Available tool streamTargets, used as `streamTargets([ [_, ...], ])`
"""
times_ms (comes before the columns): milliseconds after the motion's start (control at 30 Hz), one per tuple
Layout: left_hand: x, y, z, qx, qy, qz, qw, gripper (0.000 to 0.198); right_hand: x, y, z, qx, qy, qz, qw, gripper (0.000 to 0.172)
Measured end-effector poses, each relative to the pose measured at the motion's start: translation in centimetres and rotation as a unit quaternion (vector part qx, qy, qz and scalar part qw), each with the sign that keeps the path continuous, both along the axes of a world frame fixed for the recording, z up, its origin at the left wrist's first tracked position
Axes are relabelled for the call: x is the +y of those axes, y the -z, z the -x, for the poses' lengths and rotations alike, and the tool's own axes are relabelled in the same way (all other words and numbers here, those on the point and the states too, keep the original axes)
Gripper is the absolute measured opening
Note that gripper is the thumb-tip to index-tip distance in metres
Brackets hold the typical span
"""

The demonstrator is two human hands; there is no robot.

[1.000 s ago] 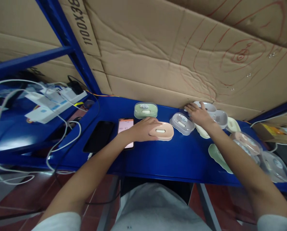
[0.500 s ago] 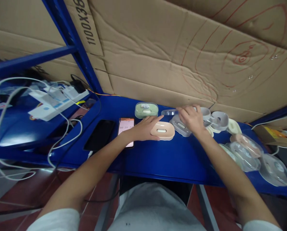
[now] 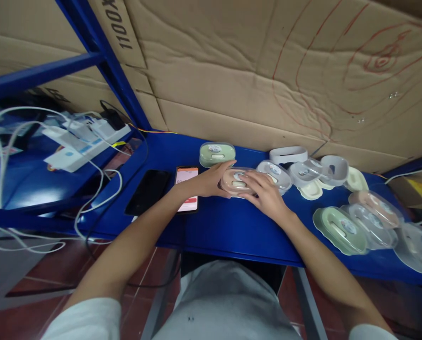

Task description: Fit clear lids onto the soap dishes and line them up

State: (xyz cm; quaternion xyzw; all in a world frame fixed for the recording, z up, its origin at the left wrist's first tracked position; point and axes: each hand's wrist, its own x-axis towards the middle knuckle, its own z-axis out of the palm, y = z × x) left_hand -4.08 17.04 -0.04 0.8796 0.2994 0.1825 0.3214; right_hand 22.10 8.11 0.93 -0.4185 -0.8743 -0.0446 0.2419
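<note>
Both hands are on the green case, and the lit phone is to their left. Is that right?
Not quite: the head view shows the left hand and right hand on the peach case, not the green case. The lit phone is to their left.

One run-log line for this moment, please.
left hand: holding peach box | right hand: on its clear lid | lid: over box, seating unclear | nearby: green lidded box, lit phone

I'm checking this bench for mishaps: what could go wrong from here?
The clear lid under the right hand could seat crookedly on the peach box held by the left hand. The grey box close beside it might get nudged. In this view the left wrist crosses the lit phone, so it could brush it.
</note>
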Motion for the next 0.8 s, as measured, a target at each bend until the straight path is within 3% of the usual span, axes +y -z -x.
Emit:
streamTargets([
  [100,-0.1,0.0,0.0,0.013,0.002,0.018,1.000,0.126,-0.1,0.1,0.2,-0.029,0.013,0.024,0.999,0.058],
  [267,-0.1,0.1,0.1,0.028,0.012,-0.015,0.999,0.113,-0.7,0.9,1.2,-0.074,0.025,0.009,0.997,0.053],
  [433,-0.2,-0.1,0.2,0.034,0.014,-0.042,0.998,0.105,-0.7,1.6,1.8,-0.040,0.018,0.049,0.998,0.056],
  [600,-0.4,-0.5,0.1,0.065,-0.012,-0.074,0.995,0.098,-0.3,-0.5,0.1,0.038,-0.014,0.111,0.993,0.060],
  [667,-0.4,-0.6,0.0,0.088,-0.048,-0.114,0.988,0.094,-0.2,-1.9,-1.4,0.053,0.042,0.090,0.994,0.053],
  [733,-0.5,-0.9,0.0,0.110,-0.093,-0.167,0.975,0.090,-0.3,-3.0,-3.1,0.028,0.177,0.047,0.983,0.048],
  [800,-0.6,-1.3,-0.1,0.128,-0.132,-0.211,0.960,0.084,-0.5,-3.6,-4.3,-0.027,0.316,0.032,0.948,0.047],
])
